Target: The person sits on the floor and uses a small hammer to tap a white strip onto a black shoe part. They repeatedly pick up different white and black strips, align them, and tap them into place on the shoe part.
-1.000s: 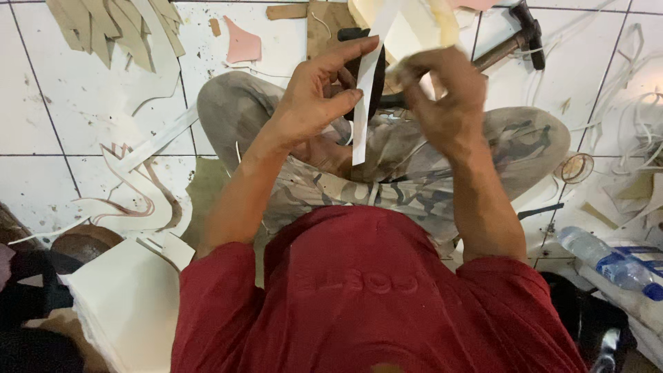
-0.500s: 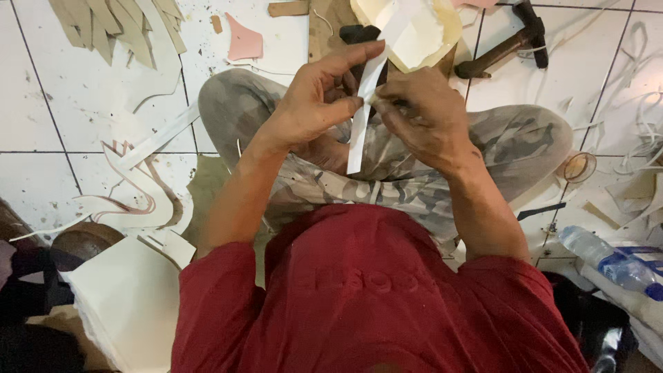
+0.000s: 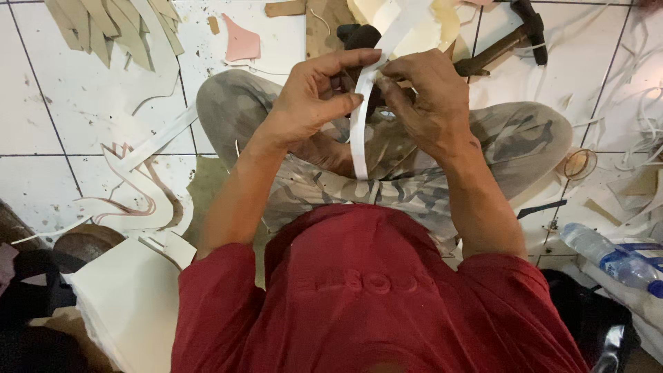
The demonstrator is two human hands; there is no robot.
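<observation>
The left hand is closed in a pinch on a white strip, thumb below and fingers curled over the top. The right hand grips the same strip just beside it, fingertips meeting those of the left hand. The strip is thin, flat and flexible: its upper part runs up and away past the fingers, and its lower part hangs straight down over the lap. Both hands are raised above the person's crossed legs, which are covered by camouflage-patterned trousers. A red shirt fills the lower part of the view.

The person sits on a white tiled floor with dark grout lines. A hammer with a wooden handle and dark head lies beyond the right hand. A pink offcut and a fan of beige cut pieces lie beyond the left hand. Curved white trimmings lie to the left. A clear plastic bottle lies at the right.
</observation>
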